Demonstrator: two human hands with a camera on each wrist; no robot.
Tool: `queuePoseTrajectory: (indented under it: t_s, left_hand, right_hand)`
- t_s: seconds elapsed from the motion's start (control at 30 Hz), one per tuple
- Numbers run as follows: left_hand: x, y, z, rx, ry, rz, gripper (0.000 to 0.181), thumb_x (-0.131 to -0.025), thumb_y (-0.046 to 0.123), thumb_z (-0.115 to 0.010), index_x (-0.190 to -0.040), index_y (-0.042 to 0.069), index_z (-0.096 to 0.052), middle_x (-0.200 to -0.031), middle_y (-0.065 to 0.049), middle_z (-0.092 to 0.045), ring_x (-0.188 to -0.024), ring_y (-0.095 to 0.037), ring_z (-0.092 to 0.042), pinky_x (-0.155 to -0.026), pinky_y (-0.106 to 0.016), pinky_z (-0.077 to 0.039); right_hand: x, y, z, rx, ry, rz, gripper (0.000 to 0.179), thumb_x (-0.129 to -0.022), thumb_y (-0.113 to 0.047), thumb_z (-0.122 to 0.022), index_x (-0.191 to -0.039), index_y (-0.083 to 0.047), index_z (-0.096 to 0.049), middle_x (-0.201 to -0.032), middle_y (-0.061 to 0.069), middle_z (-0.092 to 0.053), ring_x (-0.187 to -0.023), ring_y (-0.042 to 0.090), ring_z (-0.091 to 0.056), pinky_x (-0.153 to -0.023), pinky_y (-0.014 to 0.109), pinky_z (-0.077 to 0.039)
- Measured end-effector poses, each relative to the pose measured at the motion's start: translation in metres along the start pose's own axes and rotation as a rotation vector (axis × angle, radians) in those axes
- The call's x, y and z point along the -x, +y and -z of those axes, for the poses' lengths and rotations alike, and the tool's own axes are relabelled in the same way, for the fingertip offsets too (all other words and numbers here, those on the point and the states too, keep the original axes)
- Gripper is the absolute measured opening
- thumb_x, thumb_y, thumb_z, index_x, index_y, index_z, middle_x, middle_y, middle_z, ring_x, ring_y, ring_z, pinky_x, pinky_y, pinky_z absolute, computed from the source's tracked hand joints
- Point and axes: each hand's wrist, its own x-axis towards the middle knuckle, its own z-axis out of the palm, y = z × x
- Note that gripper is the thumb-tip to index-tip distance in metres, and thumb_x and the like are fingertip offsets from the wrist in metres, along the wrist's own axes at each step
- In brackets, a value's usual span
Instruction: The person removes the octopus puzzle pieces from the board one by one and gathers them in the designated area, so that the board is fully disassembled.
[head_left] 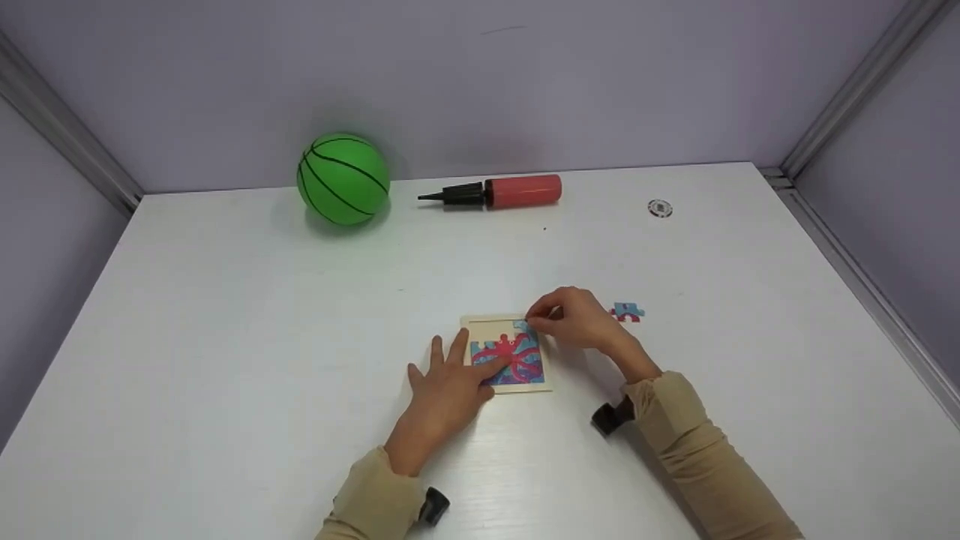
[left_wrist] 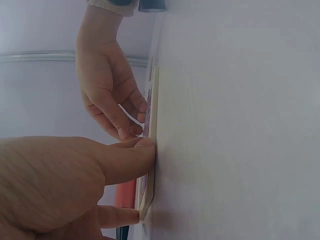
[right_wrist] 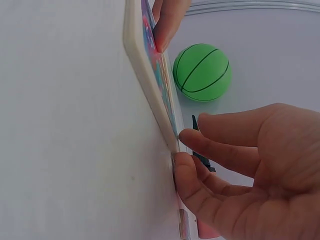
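A jigsaw puzzle (head_left: 527, 369) with a pink octopus on blue lies in a shallow wooden frame (head_left: 487, 319). Bare wood shows at its upper left. My left hand (head_left: 442, 394) is spread over the frame's left side, one finger pressing on the octopus and the thumb at the near edge. At the far right corner, my right hand (head_left: 577, 321) touches the puzzle with bent fingers. In the right wrist view, a fingertip of the right hand (right_wrist: 250, 170) meets the corner and another rests against the frame's outer side; no piece shows between thumb and fingers.
Loose puzzle material (head_left: 628, 309) in blue and pink lies just right of the right hand. Farther back are a green ball (head_left: 344, 179), a red and black hand pump (head_left: 523, 191) and a round chip (head_left: 660, 208). Walls bound the white table (head_left: 225, 337).
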Motion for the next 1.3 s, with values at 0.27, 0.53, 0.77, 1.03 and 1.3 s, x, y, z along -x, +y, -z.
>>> queuePoseTrajectory:
  t_s: [0.27,0.53,0.77,1.03,1.3]
  left_hand:
    - [-0.0003,-0.0004,-0.0009,-0.008,0.004,0.012,0.046,-0.093,0.029,-0.063,-0.137,0.038,-0.053,-0.155,-0.016,-0.024,-0.139,-0.05,-0.016,-0.096,-0.075,-0.023]
    - [-0.0008,0.0,-0.0013,-0.003,0.004,0.023,0.047,-0.093,0.029,-0.063,-0.137,0.039,-0.052,-0.155,-0.016,-0.024,-0.14,-0.049,-0.015,-0.097,-0.074,-0.022]
    - [0.0001,0.0001,-0.0002,0.003,0.012,0.005,0.046,-0.093,0.029,-0.063,-0.137,0.038,-0.053,-0.155,-0.016,-0.024,-0.139,-0.05,-0.017,-0.096,-0.075,-0.022]
    - [-0.0002,-0.0002,-0.0008,-0.015,0.02,-0.002,0.045,-0.093,0.029,-0.063,-0.136,0.038,-0.054,-0.154,-0.016,-0.026,-0.138,-0.05,-0.019,-0.095,-0.075,-0.024]
    - [-0.0006,0.0006,-0.0004,-0.002,0.006,0.004,0.045,-0.093,0.029,-0.062,-0.136,0.038,-0.054,-0.155,-0.016,-0.025,-0.139,-0.051,-0.017,-0.095,-0.076,-0.022]
  right_hand:
    - [0.0005,-0.0046,-0.0013,0.083,-0.002,0.068,0.015,-0.089,-0.012,-0.066,-0.098,-0.005,-0.076,-0.09,0.006,-0.066,-0.074,0.016,-0.049,-0.06,0.027,-0.043]
    - [0.0007,-0.0066,-0.0047,0.07,0.02,0.075,0.014,-0.091,-0.011,-0.064,-0.098,-0.004,-0.074,-0.091,0.008,-0.067,-0.079,0.019,-0.054,-0.069,0.032,-0.047]
    - [0.0006,-0.0067,-0.0057,0.039,0.004,0.063,0.011,-0.092,-0.009,-0.061,-0.098,-0.002,-0.068,-0.089,0.008,-0.064,-0.076,0.019,-0.054,-0.07,0.033,-0.047]
    - [0.002,-0.0102,-0.0061,-0.001,0.024,0.043,0.011,-0.088,-0.01,-0.067,-0.096,-0.004,-0.063,-0.086,0.006,-0.061,-0.074,0.018,-0.055,-0.068,0.031,-0.046]
    - [0.0006,-0.0082,-0.0066,-0.081,0.015,0.022,0.015,-0.085,-0.009,-0.071,-0.097,-0.006,-0.063,-0.085,0.004,-0.058,-0.077,0.019,-0.053,-0.071,0.03,-0.047]
